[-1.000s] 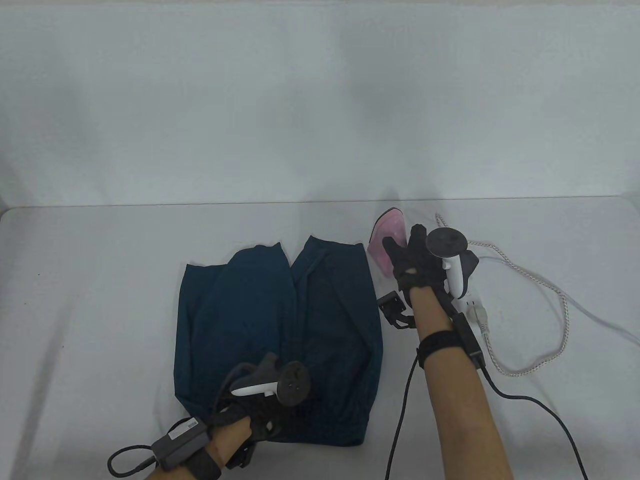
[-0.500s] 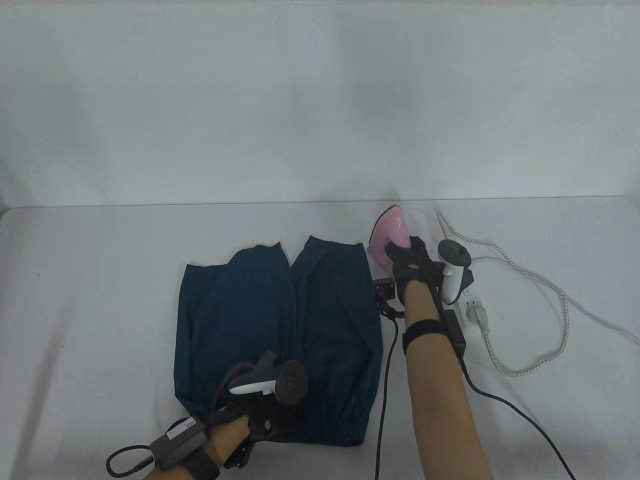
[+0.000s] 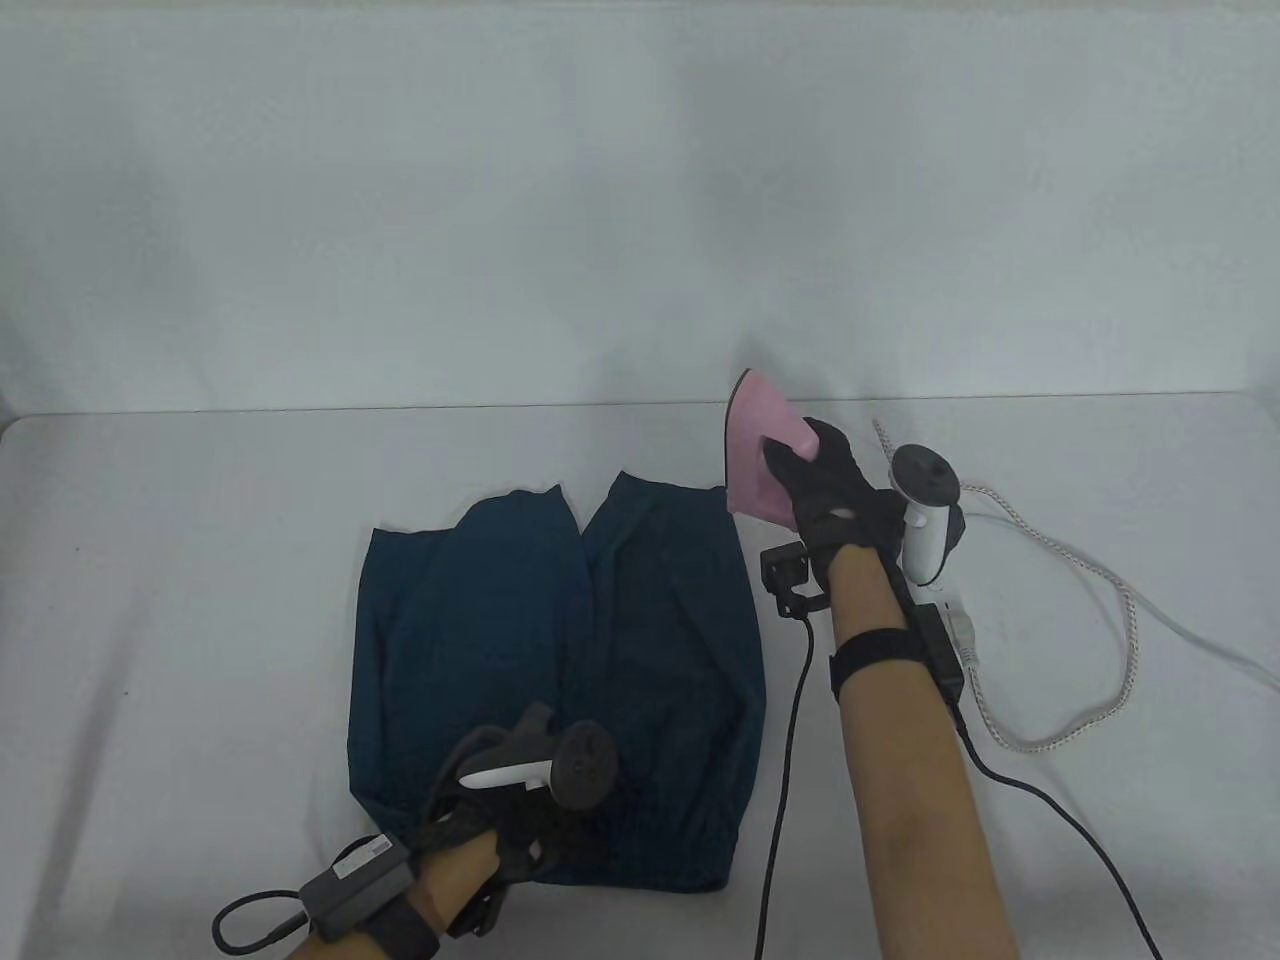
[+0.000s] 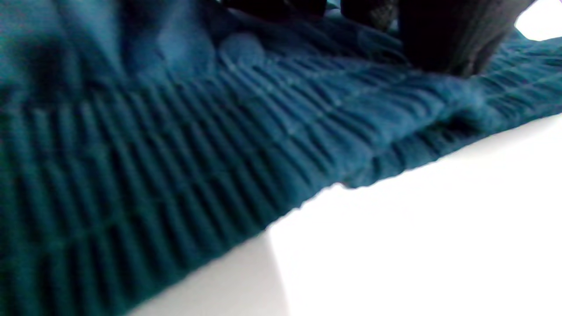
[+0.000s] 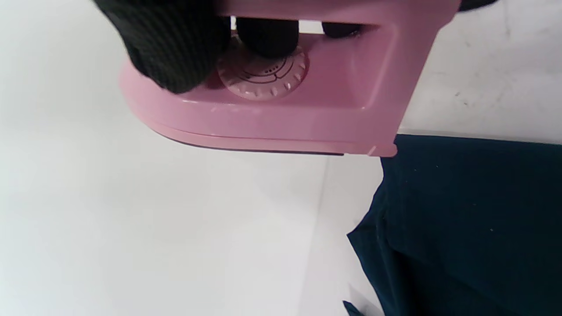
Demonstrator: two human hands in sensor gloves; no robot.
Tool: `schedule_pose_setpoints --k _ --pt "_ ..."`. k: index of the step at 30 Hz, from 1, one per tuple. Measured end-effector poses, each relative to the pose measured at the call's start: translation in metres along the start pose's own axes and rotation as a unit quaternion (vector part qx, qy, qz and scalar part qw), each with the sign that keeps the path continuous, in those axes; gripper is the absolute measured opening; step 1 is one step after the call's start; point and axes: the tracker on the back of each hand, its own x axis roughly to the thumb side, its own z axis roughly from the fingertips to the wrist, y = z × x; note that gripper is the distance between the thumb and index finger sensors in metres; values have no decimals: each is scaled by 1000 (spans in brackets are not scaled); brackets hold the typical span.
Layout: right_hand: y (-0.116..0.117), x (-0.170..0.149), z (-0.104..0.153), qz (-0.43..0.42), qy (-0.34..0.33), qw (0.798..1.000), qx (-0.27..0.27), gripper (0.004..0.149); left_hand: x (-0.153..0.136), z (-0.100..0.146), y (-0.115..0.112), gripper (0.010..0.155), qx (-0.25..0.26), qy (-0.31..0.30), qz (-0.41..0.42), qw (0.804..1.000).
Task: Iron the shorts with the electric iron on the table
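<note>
Dark teal shorts (image 3: 560,640) lie flat on the white table, legs pointing away, elastic waistband (image 4: 184,145) at the near edge. My left hand (image 3: 520,815) rests on the waistband and presses it down; its fingers (image 4: 443,39) touch the cloth. My right hand (image 3: 825,490) grips the handle of a pink electric iron (image 3: 760,445) and holds it lifted and tilted, just right of the shorts' far right leg. In the right wrist view the fingers (image 5: 175,48) wrap the handle of the iron (image 5: 307,105) above its dial, with the shorts (image 5: 465,228) below it.
The iron's white braided cord (image 3: 1090,600) loops over the table on the right, with a plug (image 3: 962,635) near my right forearm. A white cable (image 3: 1215,650) runs off the right edge. Black glove cables (image 3: 790,720) trail beside the shorts.
My right hand has closed on the iron's handle and lifted it off the table, tilting it up and slightly left toward the shorts. My left hand has stayed on the waistband.
</note>
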Motion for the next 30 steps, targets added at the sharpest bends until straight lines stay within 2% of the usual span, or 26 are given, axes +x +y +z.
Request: schedule_pose_setpoints --k 3,7,10,13,17,20,25,30 --pt "17 25 2 116 -20 993 3 55 0 0 0 74 0 -1 0 1000" --pt "56 52 5 289 -64 955 -6 53 0 0 0 75 0 -1 1 1000" --pt "87 60 6 356 -88 930 14 54 0 0 0 75 1 -1 1 1000" --pt "117 60 6 390 -104 914 30 55 0 0 0 75 1 -1 1 1000" --pt "161 55 6 452 -121 881 73 57 0 0 0 75 1 -1 1 1000" --pt "181 48 5 483 -125 862 92 57 0 0 0 75 1 -1 1 1000" --pt "204 33 4 524 -124 835 116 58 0 0 0 75 1 -1 1 1000" --pt "206 20 4 553 -122 815 126 58 0 0 0 75 1 -1 1 1000"
